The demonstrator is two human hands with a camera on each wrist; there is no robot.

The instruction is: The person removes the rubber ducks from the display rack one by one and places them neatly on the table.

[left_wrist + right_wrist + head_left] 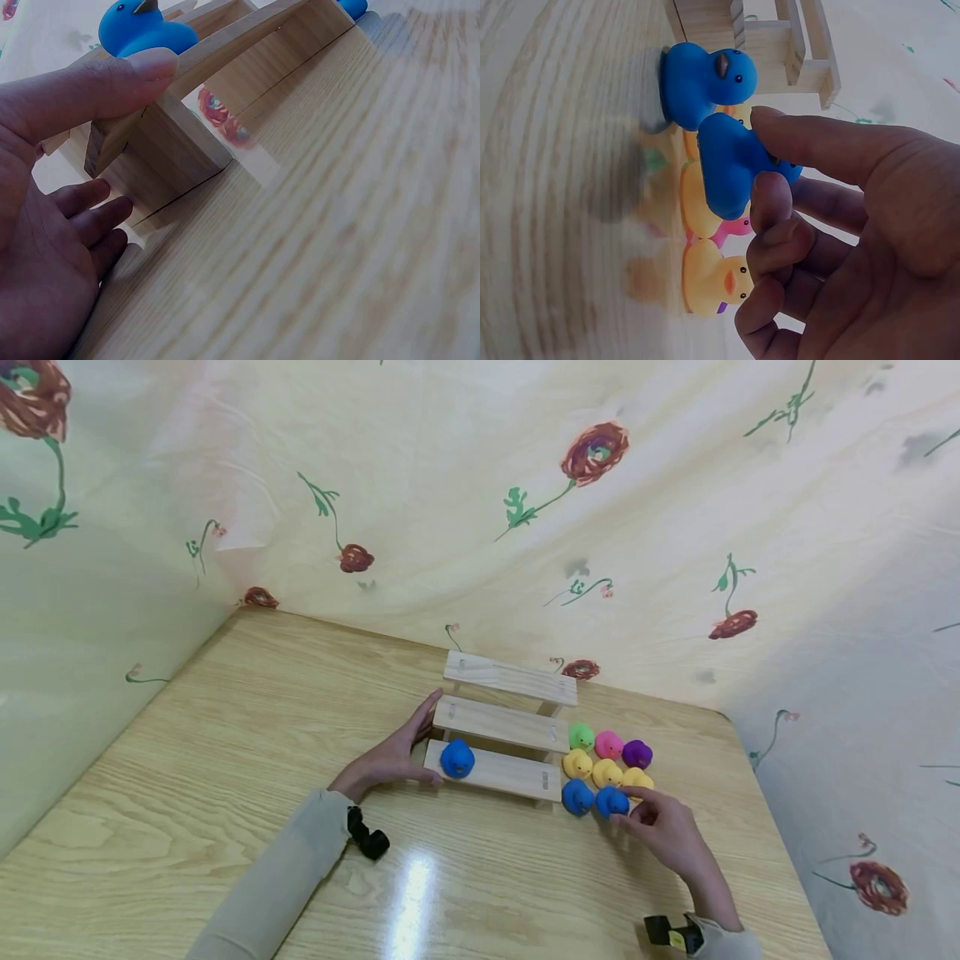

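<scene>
In the head view, a three-step wooden stand (495, 770) has one blue rubber duck (457, 760) on the left of its lowest step. My left hand (397, 756) touches the stand's left end; the thumb (155, 66) lies straight along the step's edge beside that duck, and the other fingers reach along the side. With thumb and index finger, my right hand (666, 831) pinches another blue rubber duck (731, 165), which looks tilted and just off the table in the right wrist view. A third blue duck (577, 797) sits next to it, by the stand's right end.
Behind the blue ducks stand yellow ducks (607, 773), then a green duck (581, 737), a pink duck (609, 745) and a purple duck (637, 753). The wood-grain table (300, 693) meets flowered cloth walls (450, 485) at the back and sides.
</scene>
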